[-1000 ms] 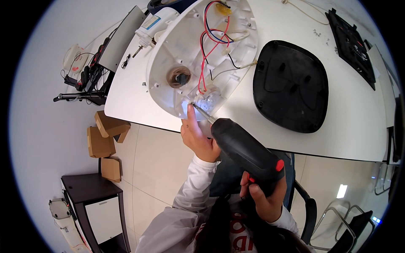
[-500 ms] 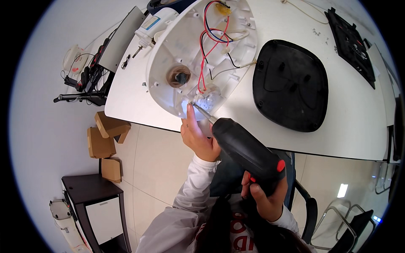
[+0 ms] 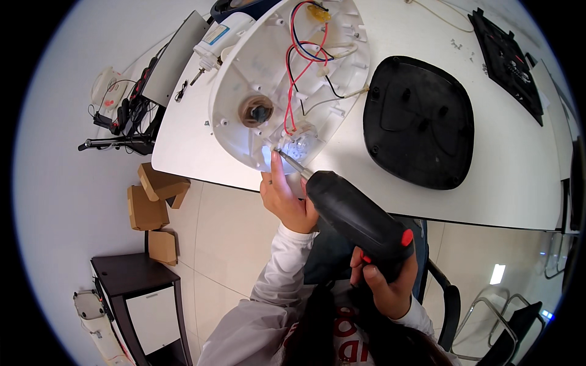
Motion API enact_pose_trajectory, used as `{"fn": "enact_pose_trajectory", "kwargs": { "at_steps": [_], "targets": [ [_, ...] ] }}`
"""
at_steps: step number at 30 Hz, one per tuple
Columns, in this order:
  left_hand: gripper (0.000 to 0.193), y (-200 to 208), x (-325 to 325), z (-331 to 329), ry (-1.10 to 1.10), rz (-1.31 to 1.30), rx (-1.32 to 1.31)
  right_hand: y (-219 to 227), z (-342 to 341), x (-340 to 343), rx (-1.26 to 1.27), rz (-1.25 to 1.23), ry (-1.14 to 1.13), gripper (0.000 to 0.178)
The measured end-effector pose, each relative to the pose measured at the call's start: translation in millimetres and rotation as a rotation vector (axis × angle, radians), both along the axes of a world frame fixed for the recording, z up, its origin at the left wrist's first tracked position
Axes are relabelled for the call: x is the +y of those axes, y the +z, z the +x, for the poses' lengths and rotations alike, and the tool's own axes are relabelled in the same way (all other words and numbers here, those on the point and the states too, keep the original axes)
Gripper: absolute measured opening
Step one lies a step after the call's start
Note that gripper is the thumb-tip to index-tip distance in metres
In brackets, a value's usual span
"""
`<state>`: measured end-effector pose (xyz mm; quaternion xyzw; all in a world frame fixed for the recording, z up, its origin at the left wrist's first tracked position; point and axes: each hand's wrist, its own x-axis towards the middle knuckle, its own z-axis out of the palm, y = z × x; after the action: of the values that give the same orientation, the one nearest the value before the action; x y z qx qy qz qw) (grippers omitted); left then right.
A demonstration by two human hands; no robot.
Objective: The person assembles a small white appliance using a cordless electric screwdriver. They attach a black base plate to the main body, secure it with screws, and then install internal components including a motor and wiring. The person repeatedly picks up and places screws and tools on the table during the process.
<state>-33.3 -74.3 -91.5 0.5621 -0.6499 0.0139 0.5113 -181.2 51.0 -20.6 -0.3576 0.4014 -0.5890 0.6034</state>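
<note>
A white plastic housing (image 3: 235, 79) lies hollow side up, with red, black and white wires (image 3: 288, 79) inside and a clear round part (image 3: 300, 145) near its close end. My left hand (image 3: 287, 201) grips the near rim, its index finger stretched over the inside to the bit tip. My right hand (image 3: 394, 283) is wrapped round the handle of a black power screwdriver (image 3: 357, 213) with red controls. The tool slants up to the left, its bit (image 3: 292, 163) meeting the housing beside the clear part. Any screw at the tip is too small to make out.
A black plastic cover (image 3: 421, 122) lies right of the housing on the white table (image 3: 506, 183). Behind it are loose screws (image 3: 456, 44) and a black tool case (image 3: 506, 64). A white motor-like unit (image 3: 223, 39) stands at left. Cardboard boxes (image 3: 146, 207) sit beyond the table's left edge.
The housing has shifted very slightly left in the picture. Both hands and the screwdriver keep nearly the same pose, the bit still at the same spot.
</note>
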Motion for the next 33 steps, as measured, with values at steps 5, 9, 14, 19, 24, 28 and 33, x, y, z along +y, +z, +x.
{"fn": "enact_pose_trajectory", "kwargs": {
  "at_steps": [5, 9, 14, 19, 24, 28, 33],
  "targets": [
    [0.06, 2, -1, 0, -0.014, -0.037, -0.02, -3, -2, -1, 0.029, -0.049, 0.014, 0.063],
    [0.06, -3, -2, 3, -0.017, -0.074, -0.062, -7, -3, 0, 0.02, -0.05, 0.022, 0.063],
    [0.061, 0, -2, 5, -0.048, -0.08, -0.085, -7, -6, -3, -0.064, -0.037, 0.046, 0.063],
    [0.064, -2, -8, 5, -0.096, -0.212, -0.101, -8, -8, -3, -0.048, -0.049, 0.036, 0.063],
    [0.065, 4, -8, 4, -0.106, -0.236, -0.143, -7, -13, -4, -0.063, -0.034, 0.017, 0.064],
    [0.065, -2, -8, 7, -0.104, -0.242, -0.117, -15, -17, 3, -0.023, -0.114, -0.024, 0.061],
    [0.067, 6, -6, 1, -0.105, -0.147, -0.097, -11, -18, -3, -0.087, -0.048, -0.186, 0.048]
  ]
}}
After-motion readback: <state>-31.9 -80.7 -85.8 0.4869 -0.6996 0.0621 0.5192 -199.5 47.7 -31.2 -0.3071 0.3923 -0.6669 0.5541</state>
